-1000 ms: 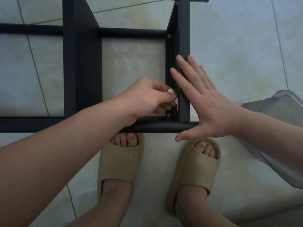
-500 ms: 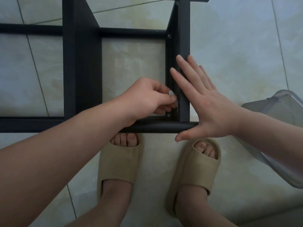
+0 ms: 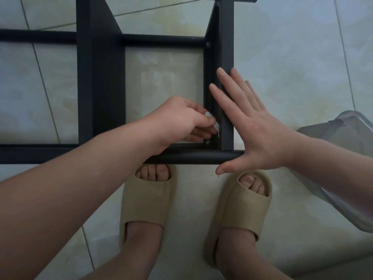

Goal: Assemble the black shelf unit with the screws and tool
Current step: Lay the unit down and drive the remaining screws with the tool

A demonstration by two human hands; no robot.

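Black metal forms the black shelf unit [image 3: 101, 77], which rests on the tiled floor [image 3: 292, 57]; its corner post [image 3: 227, 47] is the landmark. Just left of the post, close to its near end, the left hand [image 3: 177, 120] has its fingers [image 3: 201, 131] curled in a pinch round a small pale tool [image 3: 216, 127], probably a hex key, though it is too small to be sure. Just below the tool, on the post's inner face, sits a screw [image 3: 208, 142]; a second screw [image 3: 207, 44] shows towards the post's far end. The right hand [image 3: 262, 134] lies flat against the post's right side, fingers [image 3: 228, 87] straight and holding nothing, thumb stretched under the round bar [image 3: 191, 156] that meets the post's near end. Compared with a second ago almost nothing has shifted: the right hand keeps its bracing place, while the tool has tipped slightly lower and closer to the post. That reads as a small turn, so the near joint is likely being tightened and is not yet done. Well right of the post stands a clear plastic container [image 3: 343, 142]; beige sandals [image 3: 145, 199] are planted just beyond its near end.
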